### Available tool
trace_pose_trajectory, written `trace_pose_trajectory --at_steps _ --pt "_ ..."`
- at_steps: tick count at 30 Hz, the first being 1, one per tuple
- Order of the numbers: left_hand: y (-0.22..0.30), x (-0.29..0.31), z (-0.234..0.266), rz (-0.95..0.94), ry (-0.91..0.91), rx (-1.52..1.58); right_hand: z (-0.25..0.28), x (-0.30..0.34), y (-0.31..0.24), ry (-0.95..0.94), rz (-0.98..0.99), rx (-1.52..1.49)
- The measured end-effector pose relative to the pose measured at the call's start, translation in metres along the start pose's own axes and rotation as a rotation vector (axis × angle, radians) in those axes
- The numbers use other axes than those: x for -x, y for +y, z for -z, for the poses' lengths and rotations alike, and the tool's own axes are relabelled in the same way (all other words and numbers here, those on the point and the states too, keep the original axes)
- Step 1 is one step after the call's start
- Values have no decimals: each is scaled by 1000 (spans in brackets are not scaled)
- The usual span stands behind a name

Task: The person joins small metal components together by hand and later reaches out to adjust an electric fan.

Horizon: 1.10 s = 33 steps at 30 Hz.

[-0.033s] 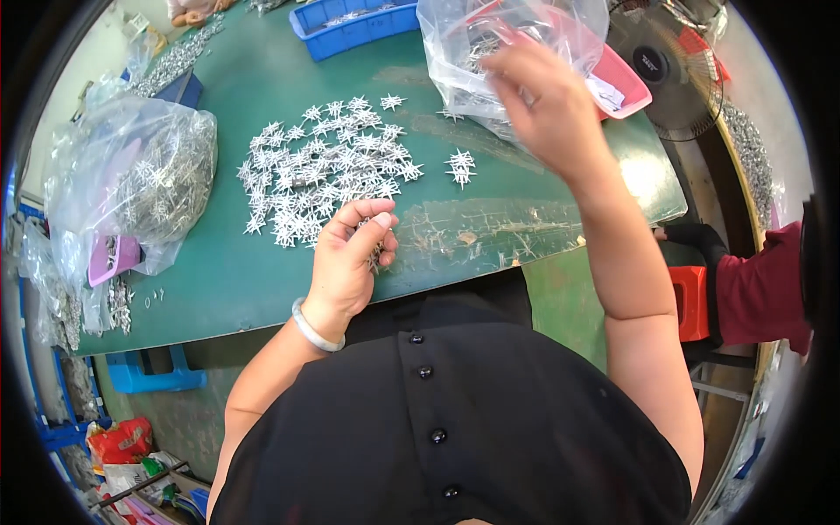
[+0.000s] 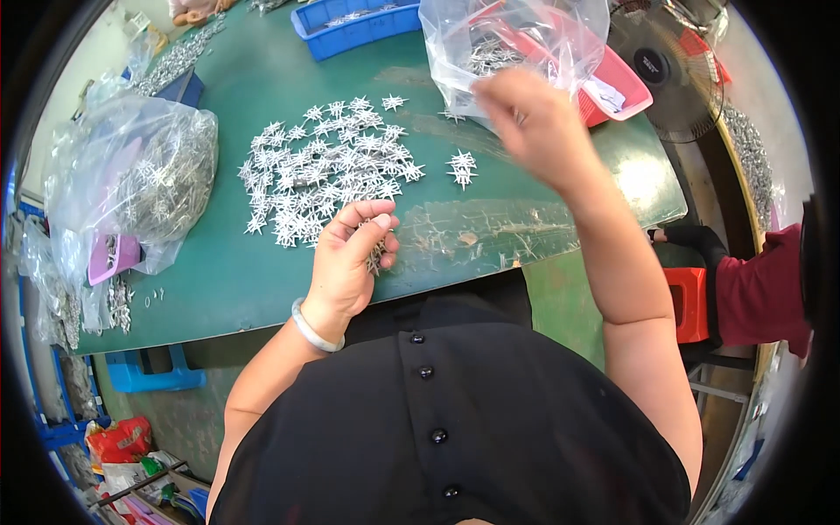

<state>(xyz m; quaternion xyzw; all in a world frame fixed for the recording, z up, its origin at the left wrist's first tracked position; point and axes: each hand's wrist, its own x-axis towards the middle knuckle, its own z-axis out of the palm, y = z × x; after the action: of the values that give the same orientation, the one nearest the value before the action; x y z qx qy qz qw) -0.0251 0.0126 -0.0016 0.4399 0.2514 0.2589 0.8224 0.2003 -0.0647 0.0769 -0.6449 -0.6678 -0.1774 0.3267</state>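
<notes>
My left hand (image 2: 354,254) is closed near the table's front edge, its thumb pressed to the curled fingers. Small spiky silvery metal pieces (image 2: 376,257) show inside its grip. My right hand (image 2: 538,122), blurred by motion, hovers in front of a clear plastic bag (image 2: 446,52); whether its bent fingers hold anything is smeared. More spiky pieces (image 2: 494,57) lie in that bag, which rests in a pink tub (image 2: 626,83). A broad heap of spiky silvery pieces (image 2: 328,166) covers the table beyond my left hand. A small cluster (image 2: 462,169) lies apart, to the right.
The green table (image 2: 262,302) carries a blue bin (image 2: 359,31) at the back and a full clear bag (image 2: 166,175) at left, beside a purple scoop-like container (image 2: 114,258). A fan (image 2: 652,66) stands right. A person in a dark red sleeve (image 2: 761,289) is near a red stool (image 2: 689,302).
My right hand has come slightly back toward me, away from the bag's contents, and a bit left at the fingertips. My left hand stays where it was.
</notes>
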Motion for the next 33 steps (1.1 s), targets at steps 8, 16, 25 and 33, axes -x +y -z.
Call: trace_pose_trajectory --at_steps 8,16,25,33 --pt "1 -2 2 110 -55 66 -59 58 22 -378 -339 127" --pt "1 -2 4 156 -77 54 -61 59 27 -386 -498 -90" --pt "0 0 7 158 -61 38 -66 59 12 -308 -460 139" --pt "0 1 6 133 -49 35 -66 58 -2 -205 -754 -638"
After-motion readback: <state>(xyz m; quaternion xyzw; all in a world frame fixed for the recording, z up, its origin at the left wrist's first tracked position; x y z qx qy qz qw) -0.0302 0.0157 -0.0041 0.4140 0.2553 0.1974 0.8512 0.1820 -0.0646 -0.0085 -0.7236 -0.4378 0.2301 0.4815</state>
